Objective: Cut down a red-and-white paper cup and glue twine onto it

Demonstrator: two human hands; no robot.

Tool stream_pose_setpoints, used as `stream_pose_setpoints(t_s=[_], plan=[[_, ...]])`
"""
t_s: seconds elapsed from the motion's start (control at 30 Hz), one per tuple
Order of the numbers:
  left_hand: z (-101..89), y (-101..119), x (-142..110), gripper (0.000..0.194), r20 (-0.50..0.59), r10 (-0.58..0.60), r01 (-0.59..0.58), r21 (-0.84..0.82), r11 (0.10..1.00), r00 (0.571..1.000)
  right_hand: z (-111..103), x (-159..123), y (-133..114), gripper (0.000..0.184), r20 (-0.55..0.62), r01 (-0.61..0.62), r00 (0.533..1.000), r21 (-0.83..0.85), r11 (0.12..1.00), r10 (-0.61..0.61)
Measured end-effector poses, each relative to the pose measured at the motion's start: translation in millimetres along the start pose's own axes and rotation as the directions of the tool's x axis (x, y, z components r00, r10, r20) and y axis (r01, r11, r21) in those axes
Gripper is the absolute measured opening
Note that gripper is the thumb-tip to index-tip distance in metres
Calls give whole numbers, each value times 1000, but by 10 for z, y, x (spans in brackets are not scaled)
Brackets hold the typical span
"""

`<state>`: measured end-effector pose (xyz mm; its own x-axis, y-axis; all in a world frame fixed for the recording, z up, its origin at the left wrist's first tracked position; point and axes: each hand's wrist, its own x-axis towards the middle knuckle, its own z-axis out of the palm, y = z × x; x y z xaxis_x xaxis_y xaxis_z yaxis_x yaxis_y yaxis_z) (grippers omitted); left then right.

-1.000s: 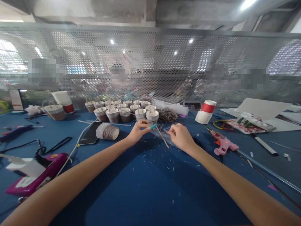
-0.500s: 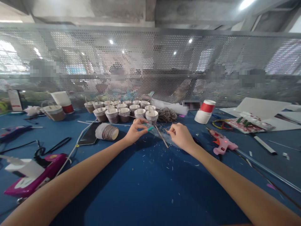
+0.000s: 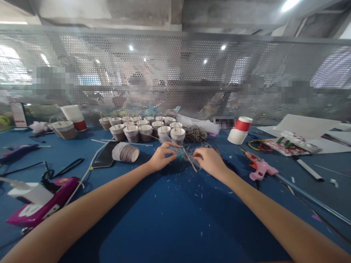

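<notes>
Left hand [image 3: 161, 156] touches thin, pale, wispy strands [image 3: 172, 141]

Blue table [image 3: 175, 219], grouped small pots [image 3: 145, 133], tangled cord [image 3: 195, 133], pink glue gun [image 3: 261, 166]

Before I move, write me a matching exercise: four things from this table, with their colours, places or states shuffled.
1. Glue gun
2. Power strip
3. Wrapped cup nearest the black slab
4. Twine

A. Lying on its side
B. Tangled heap, just right of the standing cups
C. Pink, right of the right hand
D. Purple-pink, beside the left forearm

Pairs: 1-C, 2-D, 3-A, 4-B
</notes>
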<state>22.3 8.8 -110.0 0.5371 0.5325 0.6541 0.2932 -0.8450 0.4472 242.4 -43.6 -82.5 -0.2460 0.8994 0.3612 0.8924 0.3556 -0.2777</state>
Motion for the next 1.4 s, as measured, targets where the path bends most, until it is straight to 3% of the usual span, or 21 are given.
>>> stream_pose_setpoints(t_s=[0.3,0.93,1.4], plan=[[1,-6,-1,16,31,1,-1,7,1000,1000,-65,-3,-39,10,19,-76,997,-62,995,77],[-43,60,-7,24,110,20,-15,-44,999,994,-119,4,-11,11,-19,-111,994,-48,993,110],[-20,41,-6,21,112,-7,15,-69,997,994,-146,3,-39,25,-9,-110,994,38,993,110]])
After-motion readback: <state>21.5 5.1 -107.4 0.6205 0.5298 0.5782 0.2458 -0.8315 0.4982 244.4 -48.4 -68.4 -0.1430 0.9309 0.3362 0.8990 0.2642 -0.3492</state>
